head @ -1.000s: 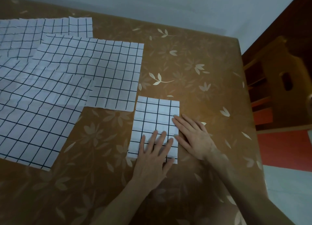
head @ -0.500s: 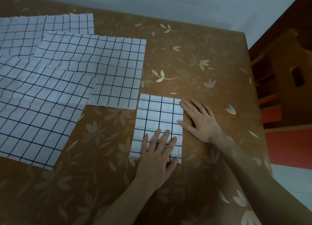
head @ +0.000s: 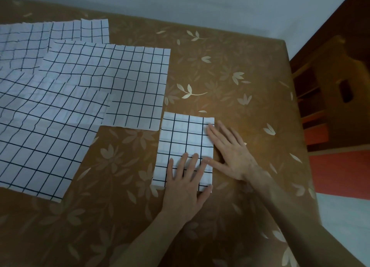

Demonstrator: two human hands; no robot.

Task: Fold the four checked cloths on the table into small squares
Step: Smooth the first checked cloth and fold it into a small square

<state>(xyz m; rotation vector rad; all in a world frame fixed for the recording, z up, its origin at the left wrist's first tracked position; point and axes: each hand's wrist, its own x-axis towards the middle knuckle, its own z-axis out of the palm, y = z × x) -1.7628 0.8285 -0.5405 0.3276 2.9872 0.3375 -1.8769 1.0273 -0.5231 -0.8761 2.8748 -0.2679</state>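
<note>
L hand (head: 185, 183) flat on the folded checked cloth (head: 181, 140) (near table's (head: 230, 70) right edge), R hand (head: 230, 149) spread along its right side; press w/ firm strokes, edges aligned.

Folded cloth (head: 184, 138): white w/ thin black grid. Three unfolded cloths (head: 50, 126): same white, black checks. Table cover (head: 230, 70): ochre-brown, pale cream leaf and flower print. Wall (head: 200, 4): grey-blue. Chair (head: 330, 82): brown wood.
</note>
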